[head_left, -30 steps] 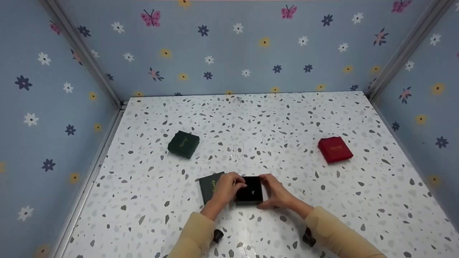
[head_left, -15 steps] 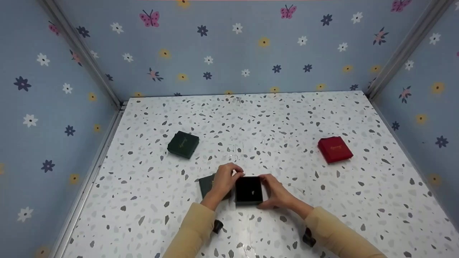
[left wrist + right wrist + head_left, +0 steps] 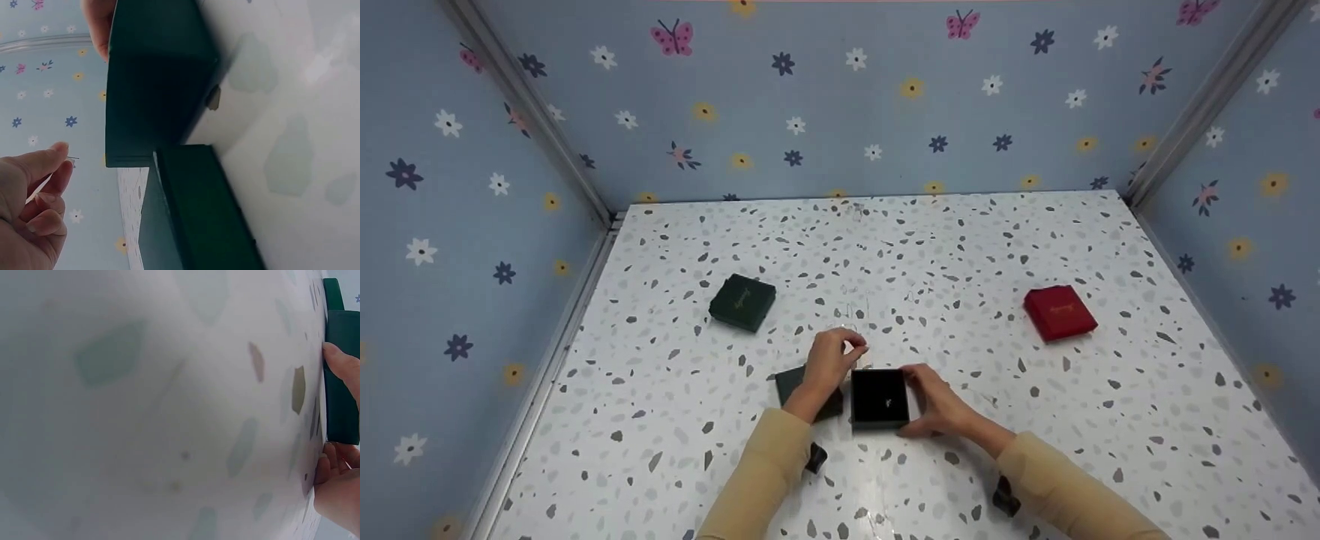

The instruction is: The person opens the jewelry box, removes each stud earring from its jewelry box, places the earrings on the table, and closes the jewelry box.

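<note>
My left hand (image 3: pixel 825 365) is above the lid and the box's far left corner. Between its thumb and fingertip it pinches a tiny earring (image 3: pixel 72 160) with a thin pin. The uncovered dark green jewelry box (image 3: pixel 879 428) stands on the table, black inside, with a second small shiny earring (image 3: pixel 888 403) in its insert. My right hand (image 3: pixel 937 405) grips the box's right side, thumb at the near end and fingers at the far end. Left of the box lies its dark green lid (image 3: pixel 788 381), partly hidden under my left hand and wrist.
A closed green jewelry box (image 3: pixel 743 303) sits farther back on the left. On the right is a red jewelry box (image 3: pixel 1060 313). The speckled white table (image 3: pixel 960 247) is bounded by blue flowered panels (image 3: pixel 840 97) at the back and both sides.
The left hand has lifted out from over the box and moved away and slightly left, pinching the earring. The right hand has stayed on the box.
</note>
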The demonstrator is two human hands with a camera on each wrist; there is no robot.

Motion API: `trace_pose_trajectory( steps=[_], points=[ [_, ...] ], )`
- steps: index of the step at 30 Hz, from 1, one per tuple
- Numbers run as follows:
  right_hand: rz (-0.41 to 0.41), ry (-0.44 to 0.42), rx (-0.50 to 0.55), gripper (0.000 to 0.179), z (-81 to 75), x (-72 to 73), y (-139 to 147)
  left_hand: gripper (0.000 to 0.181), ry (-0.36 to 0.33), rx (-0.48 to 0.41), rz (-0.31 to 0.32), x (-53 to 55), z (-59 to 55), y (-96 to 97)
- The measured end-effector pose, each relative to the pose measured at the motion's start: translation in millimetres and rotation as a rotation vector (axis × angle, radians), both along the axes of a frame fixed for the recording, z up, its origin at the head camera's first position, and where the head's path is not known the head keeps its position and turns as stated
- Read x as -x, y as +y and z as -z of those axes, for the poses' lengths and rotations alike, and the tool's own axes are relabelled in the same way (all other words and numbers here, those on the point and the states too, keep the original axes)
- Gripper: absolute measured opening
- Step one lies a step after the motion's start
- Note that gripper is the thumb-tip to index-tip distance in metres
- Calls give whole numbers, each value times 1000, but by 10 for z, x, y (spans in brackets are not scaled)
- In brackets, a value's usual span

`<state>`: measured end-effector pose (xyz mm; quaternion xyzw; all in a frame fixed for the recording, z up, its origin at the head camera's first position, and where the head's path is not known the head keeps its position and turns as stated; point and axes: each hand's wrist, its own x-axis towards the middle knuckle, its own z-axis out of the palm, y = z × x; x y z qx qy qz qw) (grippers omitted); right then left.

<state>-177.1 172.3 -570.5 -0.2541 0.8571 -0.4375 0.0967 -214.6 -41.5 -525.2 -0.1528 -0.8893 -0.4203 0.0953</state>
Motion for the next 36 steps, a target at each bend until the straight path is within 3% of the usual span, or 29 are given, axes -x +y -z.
trace_pose_trajectory(
  steps=[8,18,27,36],
  points=[
    [-2,9,13,90,8,8,5,4,-17,-2,1,121,22,6],
    [8,-18,-3,91,18,14,5,5,-85,-13,-15,264,42,8],
    [9,1,3,91,10,8,-1,6,-141,30,-88,418,73,16],
    [4,13,-1,90,12,9,-7,7,-198,34,-119,515,99,35]
  ],
)
